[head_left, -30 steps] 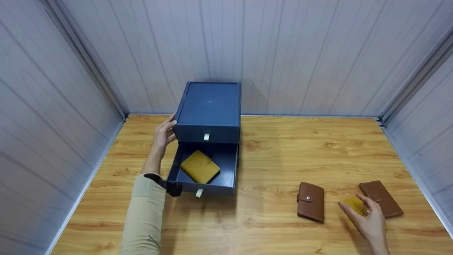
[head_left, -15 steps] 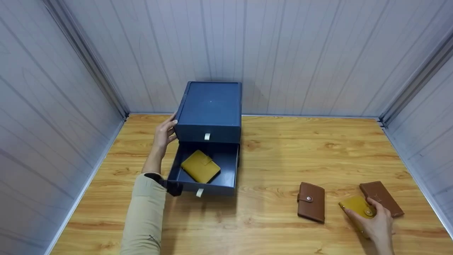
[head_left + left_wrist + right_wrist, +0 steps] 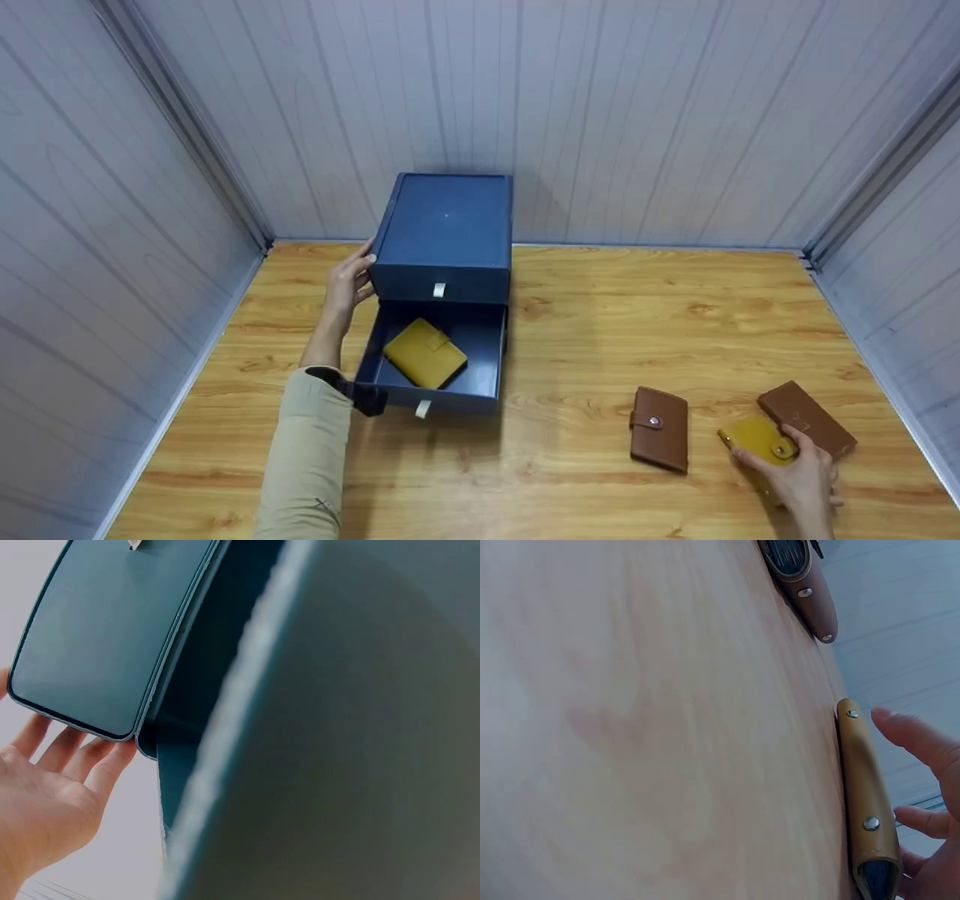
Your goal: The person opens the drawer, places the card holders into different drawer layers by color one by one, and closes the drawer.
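My left hand [image 3: 346,285] rests against the left side of a dark blue two-drawer cabinet [image 3: 444,221], its fingers extended along the side wall. The cabinet's lower drawer [image 3: 480,360] is pulled out, and inside lies a yellow card wallet [image 3: 424,352] with a strap. At the right, my right hand [image 3: 806,476] hovers over a second yellow wallet [image 3: 754,436] with a snap. In the right wrist view, that wallet [image 3: 864,780] lies on the table, the thumb apart from it and other fingers close to its far side. A brown wallet [image 3: 810,420] lies just behind.
Another brown wallet [image 3: 658,429] with a snap strap lies left of my right hand. The upper drawer [image 3: 472,283] is closed and has a white pull tab. Pale panel walls stand around the wooden table [image 3: 600,322] at the back and sides.
My right hand has shifted slightly right and toward me over the yellow wallet. The brown wallet behind it has turned a little. My left hand stays put.
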Motion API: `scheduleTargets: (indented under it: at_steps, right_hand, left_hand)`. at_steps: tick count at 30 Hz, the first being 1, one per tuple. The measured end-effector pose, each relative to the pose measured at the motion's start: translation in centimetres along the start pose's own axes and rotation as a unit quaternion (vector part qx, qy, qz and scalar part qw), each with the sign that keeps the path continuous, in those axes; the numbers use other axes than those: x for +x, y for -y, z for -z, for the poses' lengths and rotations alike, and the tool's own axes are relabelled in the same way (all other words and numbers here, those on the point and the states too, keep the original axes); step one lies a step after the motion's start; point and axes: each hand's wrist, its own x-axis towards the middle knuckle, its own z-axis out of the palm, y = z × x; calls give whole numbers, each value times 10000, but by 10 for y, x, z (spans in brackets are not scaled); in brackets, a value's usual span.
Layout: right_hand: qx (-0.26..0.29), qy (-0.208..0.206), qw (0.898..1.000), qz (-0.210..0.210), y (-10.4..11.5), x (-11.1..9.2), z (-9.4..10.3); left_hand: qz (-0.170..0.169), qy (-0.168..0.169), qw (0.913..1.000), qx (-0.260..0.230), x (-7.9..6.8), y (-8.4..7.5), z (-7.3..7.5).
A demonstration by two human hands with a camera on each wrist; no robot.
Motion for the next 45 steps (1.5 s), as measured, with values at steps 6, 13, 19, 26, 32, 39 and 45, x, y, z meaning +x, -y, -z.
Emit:
scheduleTargets:
  at_steps: [6, 13, 19, 26, 32, 39, 45]
  right_hand:
    - [-65, 166, 9997, -190, -2, 1, -1]
    - [-119, 335, 9993, -138, -3, 1, -2]
    - [-84, 305, 9995, 32, -5, 0, -2]
    - [11, 253, 9996, 89, -7, -1, -3]
    - [-93, 152, 9998, 90, -5, 0, -3]
    - [-126, 222, 9996, 75, 2, 0, -1]
    - [-83, 250, 9987, 425, 11, -5, 1]
  left_hand:
    - [2, 0, 10000, 11, 0, 0, -1]
    - [9, 38, 10000, 14, 0, 0, -1]
    - [-15, 88, 10000, 22, 0, -1, -1]
    - [1, 26, 10000, 34, 0, -1, 0]
    - [-8, 47, 10000, 81, 0, -1, 0]
    - [-30, 53, 9999, 86, 0, 0, 1]
    - [-24, 59, 10000, 27, 0, 0, 0]
